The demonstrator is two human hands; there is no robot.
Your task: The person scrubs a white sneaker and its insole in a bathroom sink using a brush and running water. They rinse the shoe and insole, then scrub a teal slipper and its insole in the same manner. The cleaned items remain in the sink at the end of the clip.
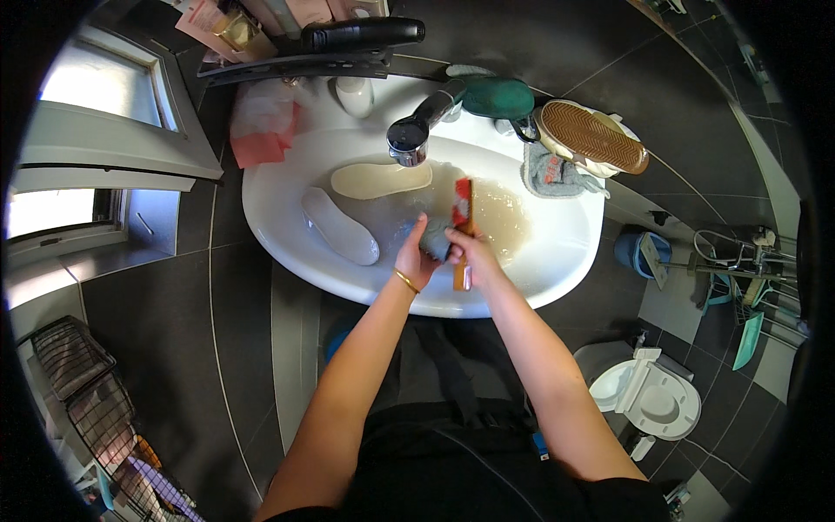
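My left hand (416, 258) is closed around a small grey-blue piece (437, 241) whose kind I cannot make out. My right hand (478, 259) grips a scrub brush (462, 207) with red bristles and a wooden handle, its fingers close against the grey-blue piece. Both hands are over the front of a white washbasin (557, 283) holding cloudy, sudsy water (504, 217). To the left of the hands lie a cream insole (383, 181) at the back and a white insole (341, 228) nearer the rim.
A chrome faucet (409, 139) reaches over the basin from behind. On the back right rim are a green oval object (497, 98), a brown-soled shoe (593, 139) and a grey cloth (557, 174). A pink-and-clear bag (264, 130) sits back left. A toilet (657, 400) stands at right.
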